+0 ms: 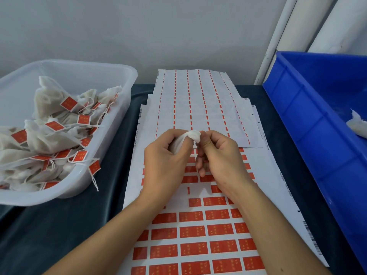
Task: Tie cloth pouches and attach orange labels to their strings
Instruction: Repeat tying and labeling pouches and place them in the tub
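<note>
A small white cloth pouch (191, 136) is held above the label sheets at the centre of the table. My left hand (165, 163) grips the pouch's body, fingers curled round it. My right hand (218, 155) pinches at the pouch's gathered top with thumb and forefinger; the string itself is too thin to make out. Under both hands lies a sheet of orange labels (195, 233), with several labels gone from its upper rows.
A clear plastic tub (111, 74) at the left holds several tied pouches with orange labels. A blue crate (309, 120) at the right holds a white pouch (356, 126). Emptied label sheets (196, 100) lie further back. Dark cloth covers the table.
</note>
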Demonstrator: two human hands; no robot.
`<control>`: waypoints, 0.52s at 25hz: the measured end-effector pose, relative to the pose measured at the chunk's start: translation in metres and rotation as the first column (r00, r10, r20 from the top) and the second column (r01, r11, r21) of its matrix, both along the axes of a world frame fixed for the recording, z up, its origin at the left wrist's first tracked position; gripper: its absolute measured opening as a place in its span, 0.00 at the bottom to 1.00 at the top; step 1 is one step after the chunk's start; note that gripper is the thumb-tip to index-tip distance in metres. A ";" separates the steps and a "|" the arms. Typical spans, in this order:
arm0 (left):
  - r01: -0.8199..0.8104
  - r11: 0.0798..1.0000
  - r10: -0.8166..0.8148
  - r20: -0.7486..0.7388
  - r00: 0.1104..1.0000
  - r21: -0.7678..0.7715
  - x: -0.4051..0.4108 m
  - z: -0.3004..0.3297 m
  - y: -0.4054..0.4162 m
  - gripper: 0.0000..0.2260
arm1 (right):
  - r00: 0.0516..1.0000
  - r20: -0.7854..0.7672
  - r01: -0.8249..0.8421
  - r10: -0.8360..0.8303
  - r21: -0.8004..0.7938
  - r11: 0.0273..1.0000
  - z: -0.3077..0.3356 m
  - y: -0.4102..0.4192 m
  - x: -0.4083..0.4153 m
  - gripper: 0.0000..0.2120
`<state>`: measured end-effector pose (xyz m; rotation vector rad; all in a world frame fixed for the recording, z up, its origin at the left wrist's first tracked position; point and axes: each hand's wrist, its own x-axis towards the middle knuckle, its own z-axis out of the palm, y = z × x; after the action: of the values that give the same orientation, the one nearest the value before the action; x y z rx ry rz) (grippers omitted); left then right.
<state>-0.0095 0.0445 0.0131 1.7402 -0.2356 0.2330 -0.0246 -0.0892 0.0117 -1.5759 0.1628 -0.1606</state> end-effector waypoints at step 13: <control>0.092 0.996 -0.088 -0.164 0.982 0.017 0.007 -0.006 0.002 0.06 | 0.941 0.338 0.159 -0.006 -0.425 0.891 0.007 -0.010 -0.004 0.08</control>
<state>-0.0021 0.0462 0.0071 1.7576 -0.1971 0.0210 -0.0286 -0.0988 0.0184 -1.9757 -0.0777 -0.5606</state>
